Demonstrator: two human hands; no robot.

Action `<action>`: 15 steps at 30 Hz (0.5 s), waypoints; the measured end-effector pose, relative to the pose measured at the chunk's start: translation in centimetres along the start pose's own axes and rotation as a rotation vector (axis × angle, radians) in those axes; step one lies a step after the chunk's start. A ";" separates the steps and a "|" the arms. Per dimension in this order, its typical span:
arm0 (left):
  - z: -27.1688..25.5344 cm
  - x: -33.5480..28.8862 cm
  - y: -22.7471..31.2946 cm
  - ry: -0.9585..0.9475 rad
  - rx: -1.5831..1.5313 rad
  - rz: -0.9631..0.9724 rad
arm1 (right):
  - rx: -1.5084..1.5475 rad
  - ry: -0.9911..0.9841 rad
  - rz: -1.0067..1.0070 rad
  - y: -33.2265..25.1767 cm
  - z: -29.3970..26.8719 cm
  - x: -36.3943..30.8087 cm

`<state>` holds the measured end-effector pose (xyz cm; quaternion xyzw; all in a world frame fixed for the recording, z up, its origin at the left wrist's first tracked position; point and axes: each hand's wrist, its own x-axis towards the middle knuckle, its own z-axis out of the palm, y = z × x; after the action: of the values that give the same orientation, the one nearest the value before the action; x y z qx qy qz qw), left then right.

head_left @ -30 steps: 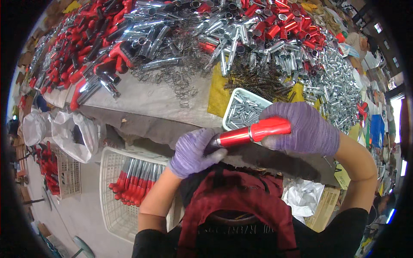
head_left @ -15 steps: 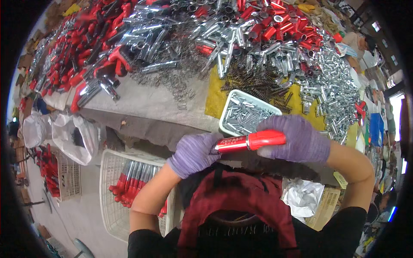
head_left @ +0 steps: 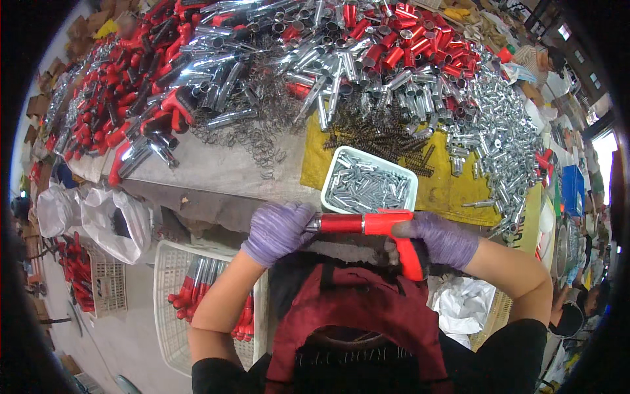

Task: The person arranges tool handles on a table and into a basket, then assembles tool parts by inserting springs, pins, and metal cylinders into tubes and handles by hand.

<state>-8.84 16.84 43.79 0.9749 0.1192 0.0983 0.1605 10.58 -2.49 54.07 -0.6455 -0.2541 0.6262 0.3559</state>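
Note:
A red pistol-grip tool with a metallic red barrel (head_left: 341, 224) lies level across my front, above the table's near edge. Wrapped round its silver left end is my left hand (head_left: 279, 231), in a purple knitted glove. My right hand (head_left: 449, 241), gloved alike, grips the tool at its right end, thumb against the body. The red handle (head_left: 411, 258) points down toward me; the fingers behind it are partly hidden. Just beyond the barrel stands a pale green tray (head_left: 326, 190) full of small silver pins (head_left: 367, 186).
Heaped on the table are red handles (head_left: 98, 111), chrome tubes (head_left: 226, 85), dark springs (head_left: 367, 134), red sleeves (head_left: 420, 39) and small silver parts (head_left: 505, 144). Below left, a white basket (head_left: 164, 289) holds red-handled tools. White sacks (head_left: 125, 223) hang beside it. A person (head_left: 535, 62) is at far right.
The tool has turned about its length, so its handle now points down toward me. Both hands have shifted slightly left, and my right hand now shows more of the handle.

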 end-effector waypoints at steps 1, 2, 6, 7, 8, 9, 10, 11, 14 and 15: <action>0.3 0.1 -0.1 0.097 0.060 0.016 | -0.069 0.017 -0.011 -0.6 0.5 -0.5; 0.3 0.1 0.0 0.099 0.059 0.016 | -0.138 0.034 -0.022 -0.9 0.6 -0.7; 0.1 -0.4 0.3 0.116 -0.111 0.054 | -1.664 0.219 -1.165 -0.1 -1.5 0.0; 0.2 -0.4 0.3 0.016 -0.024 0.038 | -1.071 0.169 -0.702 -0.1 -1.2 -0.3; 0.2 -0.4 0.7 -0.010 -0.010 -0.080 | -0.474 0.110 -0.244 -0.1 -0.9 -0.5; 0.4 -0.4 0.7 -0.011 -0.009 -0.084 | 0.126 0.045 0.208 0.0 -0.7 -0.7; 0.6 0.0 0.6 0.072 0.072 -0.032 | 0.129 0.055 0.203 0.5 -0.6 -0.9; 0.9 0.3 0.4 0.156 0.157 0.005 | -0.088 0.057 0.062 1.2 -1.2 -0.7; 0.3 0.1 0.6 0.167 -0.059 0.047 | -1.207 0.185 -0.413 0.1 -1.3 -1.3; -0.2 0.0 0.6 0.120 -0.222 0.075 | -1.204 0.171 -0.406 -0.1 -1.6 -0.7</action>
<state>-8.73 16.35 44.23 0.9472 0.0804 0.1752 0.2561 12.10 -3.20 54.54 -0.7190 -0.6493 0.2403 0.0617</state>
